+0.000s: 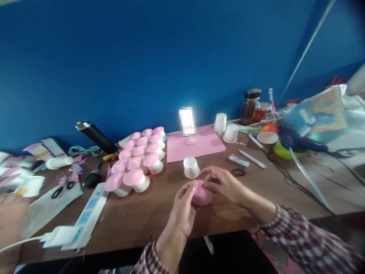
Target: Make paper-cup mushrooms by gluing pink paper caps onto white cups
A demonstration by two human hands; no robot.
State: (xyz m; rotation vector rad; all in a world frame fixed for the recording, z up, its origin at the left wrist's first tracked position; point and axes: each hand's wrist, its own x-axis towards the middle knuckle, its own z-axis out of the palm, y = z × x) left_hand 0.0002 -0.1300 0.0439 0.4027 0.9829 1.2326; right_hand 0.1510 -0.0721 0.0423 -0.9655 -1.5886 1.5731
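Observation:
Between both hands, over the front of the table, is a round pink paper piece (203,195). My left hand (185,205) pinches its left edge between thumb and fingers. My right hand (221,184) has its fingers closed on the upper right edge of the same piece. Just beyond them a white paper cup (191,167) stands alone on the wood. Behind that cup lies a pink paper sheet (199,148) bearing a small pink disc (191,140). Several white cups topped with pink paper caps (138,163) stand in rows to the left.
A power strip (89,217), scissors (62,188) and a black flask (97,137) are at left, near another person's arm (11,220). Two white cups (225,127), pens (252,159), a black ring (238,172), a jar (251,106) and a plastic bag (322,114) are at right.

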